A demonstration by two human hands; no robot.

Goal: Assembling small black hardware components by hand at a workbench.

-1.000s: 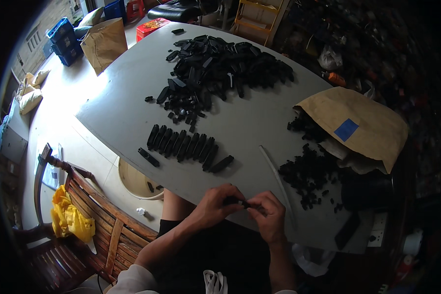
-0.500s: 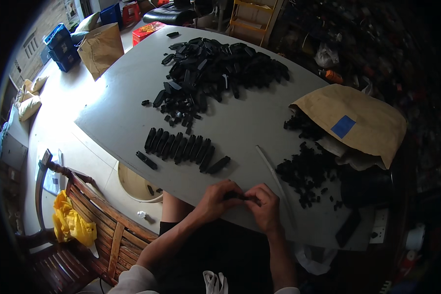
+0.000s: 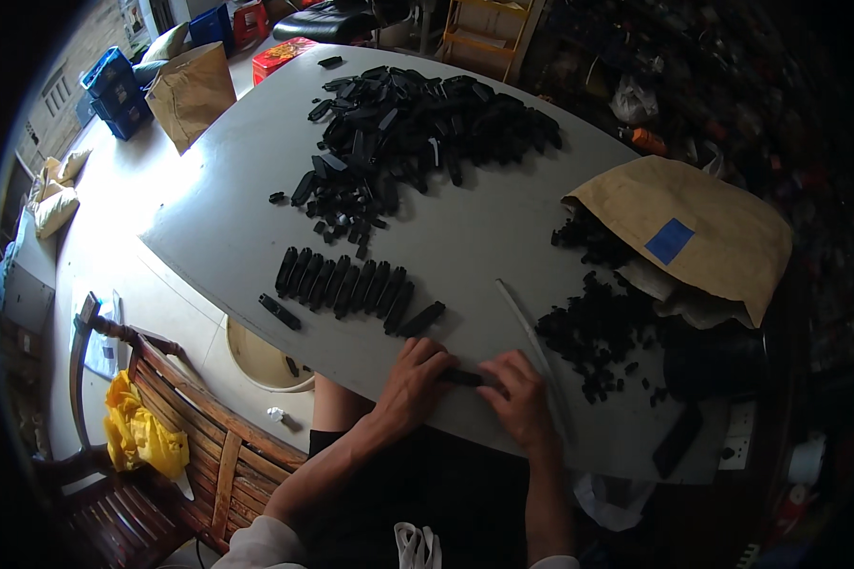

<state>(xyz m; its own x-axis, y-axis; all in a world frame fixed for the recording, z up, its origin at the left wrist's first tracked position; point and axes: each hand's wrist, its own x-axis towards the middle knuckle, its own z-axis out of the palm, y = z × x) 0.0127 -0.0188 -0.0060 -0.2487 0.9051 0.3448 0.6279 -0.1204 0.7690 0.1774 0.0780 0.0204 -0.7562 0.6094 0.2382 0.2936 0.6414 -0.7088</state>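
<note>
My left hand (image 3: 412,381) and right hand (image 3: 519,396) pinch black piece (image 3: 462,377) at opposite ends; best keep it level, pressure even.

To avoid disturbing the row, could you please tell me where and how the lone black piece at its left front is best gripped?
I'd probably pinch the lone black piece across its middle, by its two long sides, coming from above with the left hand. It is long and narrow, lying slantwise with a gap between it and the row.
</note>
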